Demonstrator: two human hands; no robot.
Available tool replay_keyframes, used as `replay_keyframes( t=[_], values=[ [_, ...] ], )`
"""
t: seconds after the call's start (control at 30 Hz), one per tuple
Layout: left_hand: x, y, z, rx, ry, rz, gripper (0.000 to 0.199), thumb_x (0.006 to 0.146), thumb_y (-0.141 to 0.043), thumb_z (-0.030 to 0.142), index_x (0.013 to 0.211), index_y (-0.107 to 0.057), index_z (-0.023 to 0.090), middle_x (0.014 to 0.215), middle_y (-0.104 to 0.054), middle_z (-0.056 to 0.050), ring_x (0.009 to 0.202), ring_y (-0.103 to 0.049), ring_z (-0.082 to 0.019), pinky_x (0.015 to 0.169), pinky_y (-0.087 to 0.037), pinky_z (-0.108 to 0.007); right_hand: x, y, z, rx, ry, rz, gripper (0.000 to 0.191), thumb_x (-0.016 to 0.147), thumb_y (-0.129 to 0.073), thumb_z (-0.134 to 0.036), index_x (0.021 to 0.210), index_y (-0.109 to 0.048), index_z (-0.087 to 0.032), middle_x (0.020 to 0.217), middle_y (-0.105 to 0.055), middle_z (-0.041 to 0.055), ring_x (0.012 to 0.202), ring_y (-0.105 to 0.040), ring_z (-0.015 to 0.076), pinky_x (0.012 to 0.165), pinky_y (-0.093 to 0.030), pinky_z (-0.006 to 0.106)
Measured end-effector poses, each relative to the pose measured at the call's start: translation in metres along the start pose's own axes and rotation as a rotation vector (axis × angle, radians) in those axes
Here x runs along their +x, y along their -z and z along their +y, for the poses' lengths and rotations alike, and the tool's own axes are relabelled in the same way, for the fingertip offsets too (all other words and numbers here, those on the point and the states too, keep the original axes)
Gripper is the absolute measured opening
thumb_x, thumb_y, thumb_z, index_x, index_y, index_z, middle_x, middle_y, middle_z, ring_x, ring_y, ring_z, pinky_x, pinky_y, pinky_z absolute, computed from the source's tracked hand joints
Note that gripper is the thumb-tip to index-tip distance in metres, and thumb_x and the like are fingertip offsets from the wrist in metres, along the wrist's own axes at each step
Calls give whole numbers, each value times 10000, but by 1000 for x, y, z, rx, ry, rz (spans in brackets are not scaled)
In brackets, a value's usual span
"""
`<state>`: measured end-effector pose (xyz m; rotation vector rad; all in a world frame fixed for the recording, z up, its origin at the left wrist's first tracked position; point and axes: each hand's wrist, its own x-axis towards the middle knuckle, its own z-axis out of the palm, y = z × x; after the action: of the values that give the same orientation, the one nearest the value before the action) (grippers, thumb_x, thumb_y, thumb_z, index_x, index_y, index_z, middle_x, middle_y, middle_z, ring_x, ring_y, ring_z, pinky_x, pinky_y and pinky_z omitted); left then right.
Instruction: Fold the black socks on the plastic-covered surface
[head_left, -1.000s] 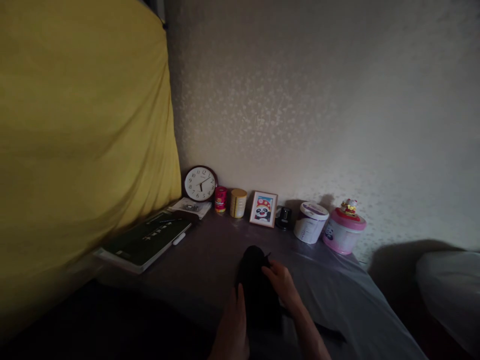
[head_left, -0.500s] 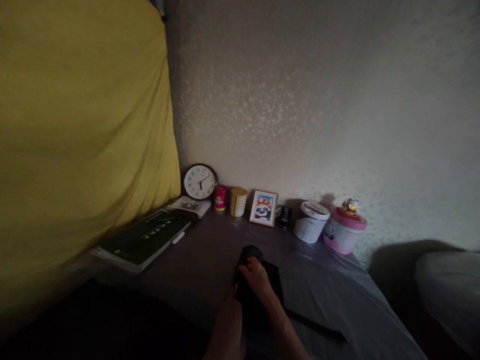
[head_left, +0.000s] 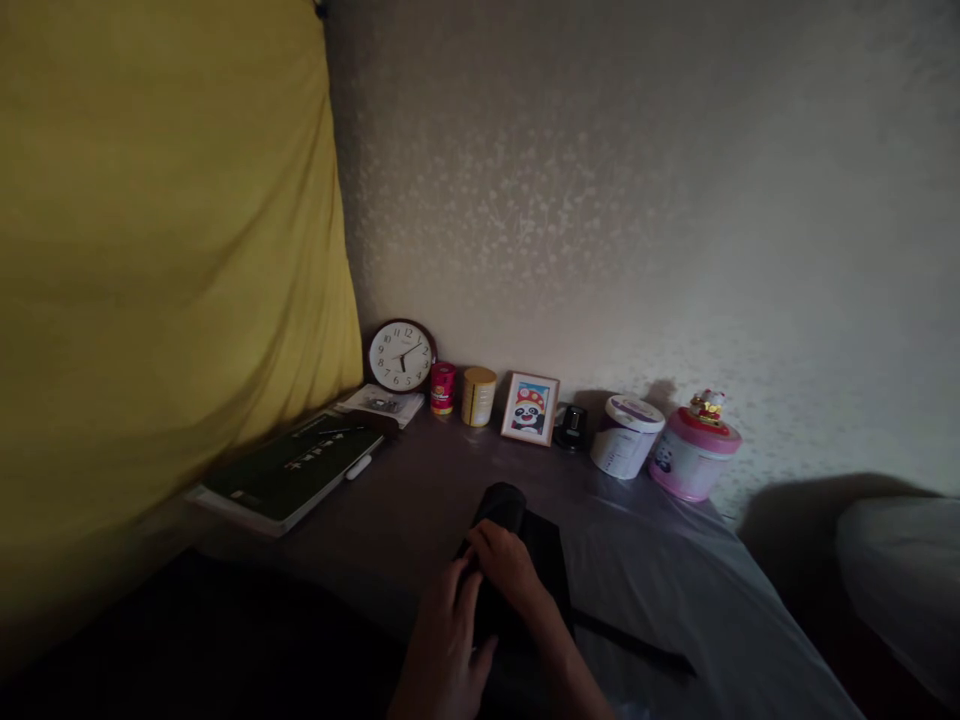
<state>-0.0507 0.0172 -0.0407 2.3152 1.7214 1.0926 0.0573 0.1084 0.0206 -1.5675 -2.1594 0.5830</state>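
Observation:
On the grey-covered table lies a black roll (head_left: 501, 500), a dark thing with a rounded far end; its exact kind is too dark to make out. A flat black part (head_left: 546, 540) spreads to its right, and a black strap (head_left: 637, 642) runs out toward the right. My right hand (head_left: 506, 565) is bent over the top of the roll, fingers curled on it. Close by at the roll's left side is my left hand (head_left: 454, 625), its thumb and fingers spread apart near the right hand's fingertips. Shadow hides the near part of the black thing.
Along the wall stand a clock (head_left: 402, 356), a red can (head_left: 442, 388), a yellow-lidded can (head_left: 478, 397), a framed panda picture (head_left: 529, 408), a small black object (head_left: 571, 428), a white tub (head_left: 627, 437) and a pink-lidded tub (head_left: 691, 455). A green book (head_left: 292, 470) lies left, beside a yellow curtain (head_left: 172, 250).
My left hand has risen toward the right hand and its fingers have spread. My right hand has shifted slightly down and back along the black roll. The view has tilted a little.

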Motion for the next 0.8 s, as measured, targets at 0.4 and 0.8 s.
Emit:
replay_keyframes(
  t=[0.4, 0.8],
  values=[
    [-1, -47, -5, 59, 70, -232, 681, 677, -364, -3, 1344, -319, 126, 1442, -275, -140, 1317, -270, -268, 1051, -319, -440, -15, -1, 17, 83, 295, 138, 242, 875, -445, -262, 934, -680, -246, 943, -693, 9, 1004, -552, 168, 899, -381, 270],
    [5, -52, -5, 43, 174, -326, 684, 714, -302, -12, 1379, -239, 130, 1457, -245, -139, 1332, -243, -252, 1063, -290, -437, 64, 6, 63, -131, 171, 149, 316, 902, -353, -197, 991, -652, -249, 1102, -653, 13, 1114, -507, 163, 965, -324, 314]
  ],
)
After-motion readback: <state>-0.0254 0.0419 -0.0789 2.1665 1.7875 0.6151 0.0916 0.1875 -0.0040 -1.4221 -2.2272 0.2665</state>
